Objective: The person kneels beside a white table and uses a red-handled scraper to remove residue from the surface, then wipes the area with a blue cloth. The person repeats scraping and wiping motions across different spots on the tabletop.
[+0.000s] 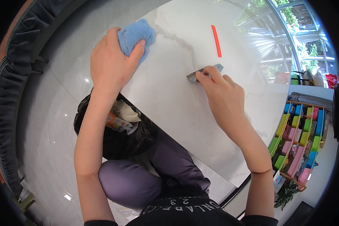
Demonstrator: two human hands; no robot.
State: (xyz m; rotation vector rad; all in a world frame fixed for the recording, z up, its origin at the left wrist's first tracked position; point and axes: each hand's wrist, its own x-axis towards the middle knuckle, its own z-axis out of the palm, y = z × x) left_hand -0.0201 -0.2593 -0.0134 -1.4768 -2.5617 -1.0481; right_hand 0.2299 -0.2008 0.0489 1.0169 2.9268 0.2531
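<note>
A folded light-blue cloth [137, 35] is gripped in my left hand [110, 60], near the far left edge of the white marble-patterned tabletop [169, 93]. My right hand [224, 93] holds a scraper blade [194, 76] between thumb and fingers, low over or on the tabletop; I cannot tell whether its edge touches. A bit of red shows under the fingers of that hand. Beyond it, a narrow red strip [216, 41] lies on the table by itself.
Below the table edge, a bin with a black liner [144, 135] holds wrappers and crumpled paper [127, 111]. A shelf of colourful plastic bins [296, 141] stands at the right, with a green plant [286, 196] near it. Dark gathered fabric [17, 84] curves along the left.
</note>
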